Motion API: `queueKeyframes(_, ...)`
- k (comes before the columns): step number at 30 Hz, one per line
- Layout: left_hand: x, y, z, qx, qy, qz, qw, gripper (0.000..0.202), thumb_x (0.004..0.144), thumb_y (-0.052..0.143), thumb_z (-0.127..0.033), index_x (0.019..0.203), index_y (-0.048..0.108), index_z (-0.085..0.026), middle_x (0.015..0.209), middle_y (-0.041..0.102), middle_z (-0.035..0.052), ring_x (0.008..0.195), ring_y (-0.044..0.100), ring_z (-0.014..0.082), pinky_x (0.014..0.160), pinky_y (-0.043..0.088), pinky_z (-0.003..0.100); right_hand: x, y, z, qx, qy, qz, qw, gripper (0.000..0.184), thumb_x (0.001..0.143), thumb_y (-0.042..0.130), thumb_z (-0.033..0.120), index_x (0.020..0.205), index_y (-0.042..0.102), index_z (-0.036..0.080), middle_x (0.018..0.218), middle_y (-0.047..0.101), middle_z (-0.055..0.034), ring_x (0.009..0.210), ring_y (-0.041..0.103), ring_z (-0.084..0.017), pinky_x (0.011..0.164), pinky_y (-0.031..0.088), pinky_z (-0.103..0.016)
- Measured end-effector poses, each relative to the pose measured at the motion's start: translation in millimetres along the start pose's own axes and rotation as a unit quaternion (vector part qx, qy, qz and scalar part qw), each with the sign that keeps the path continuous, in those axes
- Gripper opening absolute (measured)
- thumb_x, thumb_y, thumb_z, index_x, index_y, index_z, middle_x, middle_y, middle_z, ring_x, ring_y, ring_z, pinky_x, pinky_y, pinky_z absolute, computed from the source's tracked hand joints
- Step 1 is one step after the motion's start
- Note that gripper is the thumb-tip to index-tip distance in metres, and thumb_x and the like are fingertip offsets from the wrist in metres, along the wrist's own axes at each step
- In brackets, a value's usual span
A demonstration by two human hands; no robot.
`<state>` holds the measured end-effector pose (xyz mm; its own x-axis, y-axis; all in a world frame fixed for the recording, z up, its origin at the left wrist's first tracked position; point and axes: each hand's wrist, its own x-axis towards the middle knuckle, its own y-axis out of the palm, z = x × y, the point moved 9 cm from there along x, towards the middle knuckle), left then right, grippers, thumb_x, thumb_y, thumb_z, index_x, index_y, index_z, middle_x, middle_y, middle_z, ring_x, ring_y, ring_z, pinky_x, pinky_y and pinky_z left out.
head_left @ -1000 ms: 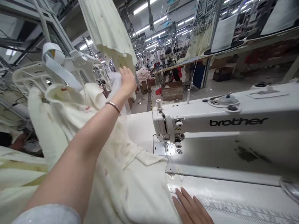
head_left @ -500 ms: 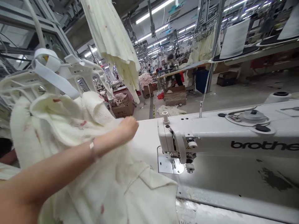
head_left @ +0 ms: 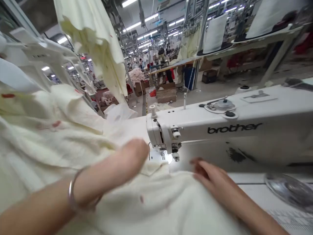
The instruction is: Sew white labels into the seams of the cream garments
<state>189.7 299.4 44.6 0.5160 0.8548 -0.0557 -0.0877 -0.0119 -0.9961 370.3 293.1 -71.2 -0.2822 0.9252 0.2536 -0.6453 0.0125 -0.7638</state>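
Note:
A cream fabric garment (head_left: 156, 202) with small reddish marks spreads across the front of the sewing machine (head_left: 200, 127). My left hand (head_left: 133, 155), blurred, is over the cloth just left of the needle area; its fingers are hidden behind the hand. A bracelet (head_left: 71, 192) circles that wrist. On the other side, my right hand (head_left: 210, 174) is at the garment's far right edge, with thumb and fingers apart and the thumb close to the cloth. The presser foot (head_left: 163, 154) stands beside a bright lamp spot, beyond the fabric's folded corner.
More cream cloth hangs from a white plastic rack (head_left: 49, 62) at left, and another cream piece (head_left: 97, 42) hangs above. A clear round object (head_left: 288, 191) lies at right. Thread cones (head_left: 215, 34) stand behind the machine; cardboard boxes (head_left: 166, 94) sit on the floor beyond.
My right hand has come into view at the cloth's right edge. My left hand is lower in view and nearer the needle area, and the cloth reaches further right. The view has shifted right.

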Motion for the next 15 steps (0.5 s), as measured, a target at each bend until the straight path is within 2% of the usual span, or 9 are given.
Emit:
queueKeyframes(1, -15.0, 33.1, -22.9, -0.022, 0.070, 0.047, 0.996, 0.027, 0.088, 0.036, -0.006, 0.093, 0.062, -0.013, 0.094, 0.063, 0.0090, 0.086, 0.060, 0.0187, 0.082, 0.050, 0.032, 3.4, -6.2, -4.9, -0.043, 0.006, -0.029, 0.999, 0.028, 0.084, 0.037, 0.023, 0.097, 0.061, 0.017, 0.090, 0.069, -0.0123, 0.086, 0.066, -0.028, 0.071, 0.056, -0.039)
queueKeyframes(2, -26.4, 62.3, -31.2, -0.030, 0.078, 0.075, 0.994, 0.029, 0.091, 0.035, -0.009, 0.101, 0.061, -0.013, 0.103, 0.064, 0.0114, 0.092, 0.061, 0.0211, 0.084, 0.050, 0.034, 0.6, -9.9, -3.8, -0.083, 0.000, -0.057, 0.995, 0.031, 0.084, 0.035, 0.021, 0.099, 0.061, 0.015, 0.094, 0.068, -0.0145, 0.092, 0.065, -0.030, 0.074, 0.054, -0.043)
queueKeyframes(4, -36.8, 106.8, -13.8, 0.005, -0.010, 0.093, 0.996, 0.039, 0.095, 0.039, -0.028, 0.130, 0.049, -0.015, 0.134, 0.049, 0.0199, 0.121, 0.049, 0.0354, 0.093, 0.046, 0.052, -21.1, -6.4, 18.0, -0.150, -0.063, -0.097, 0.982, 0.033, 0.088, 0.034, 0.019, 0.107, 0.061, 0.015, 0.108, 0.066, -0.0143, 0.104, 0.060, -0.030, 0.083, 0.051, -0.043)
queueKeyframes(6, -38.4, 132.4, 25.4, 0.032, -0.103, 0.104, 0.989, 0.057, 0.093, 0.044, -0.039, 0.143, 0.034, -0.012, 0.146, 0.032, 0.0251, 0.134, 0.031, 0.0430, 0.098, 0.038, 0.061, -52.8, 10.7, 54.9, -0.228, -0.178, -0.126, 0.949, 0.034, 0.093, 0.036, 0.024, 0.116, 0.058, 0.014, 0.118, 0.063, -0.0112, 0.110, 0.058, -0.024, 0.085, 0.050, -0.035)
queueKeyframes(8, -32.1, 141.1, 68.3, 0.039, -0.149, 0.110, 0.982, 0.057, 0.091, 0.047, -0.038, 0.140, 0.040, -0.009, 0.145, 0.031, 0.0267, 0.136, 0.026, 0.0442, 0.103, 0.031, 0.062, -67.7, 32.1, 77.0, -0.289, -0.243, -0.138, 0.916, 0.039, 0.095, 0.036, 0.028, 0.125, 0.054, 0.011, 0.129, 0.057, -0.0111, 0.116, 0.054, -0.024, 0.088, 0.049, -0.036)
queueKeyframes(9, -26.7, 140.4, 87.2, 0.039, -0.160, 0.107, 0.980, 0.053, 0.090, 0.048, -0.036, 0.135, 0.046, -0.008, 0.143, 0.035, 0.0272, 0.135, 0.027, 0.0445, 0.104, 0.027, 0.063, -61.6, 40.6, 78.1, -0.311, -0.243, -0.132, 0.909, 0.040, 0.095, 0.034, 0.027, 0.127, 0.053, 0.010, 0.131, 0.056, -0.0111, 0.118, 0.053, -0.025, 0.089, 0.049, -0.040)
queueKeyframes(11, -14.5, 133.9, 112.7, 0.035, -0.173, 0.097, 0.980, 0.045, 0.091, 0.043, -0.030, 0.128, 0.051, -0.005, 0.140, 0.040, 0.0288, 0.134, 0.028, 0.0459, 0.102, 0.024, 0.069, -25.5, 45.8, 64.4, -0.337, -0.200, -0.118, 0.912, 0.039, 0.094, 0.032, 0.020, 0.124, 0.055, 0.012, 0.128, 0.058, -0.0118, 0.117, 0.054, -0.028, 0.089, 0.048, -0.048)
queueKeyframes(13, -3.9, 125.5, 113.3, 0.024, -0.173, 0.079, 0.981, 0.044, 0.093, 0.031, -0.022, 0.128, 0.049, -0.002, 0.139, 0.040, 0.0298, 0.135, 0.029, 0.0426, 0.102, 0.025, 0.068, 24.7, 40.6, 36.5, -0.339, -0.124, -0.068, 0.930, 0.033, 0.091, 0.037, 0.017, 0.110, 0.064, 0.014, 0.114, 0.066, -0.0134, 0.109, 0.059, -0.030, 0.088, 0.048, -0.052)
queueKeyframes(15, 3.8, 121.6, 87.0, 0.004, -0.140, 0.070, 0.988, 0.044, 0.094, 0.025, -0.017, 0.128, 0.050, -0.006, 0.141, 0.041, 0.0236, 0.137, 0.031, 0.0320, 0.109, 0.028, 0.055, 57.4, 23.9, 22.3, -0.336, -0.091, -0.059, 0.935, 0.029, 0.090, 0.040, 0.014, 0.095, 0.068, 0.014, 0.094, 0.071, -0.0142, 0.090, 0.066, -0.030, 0.084, 0.049, -0.053)
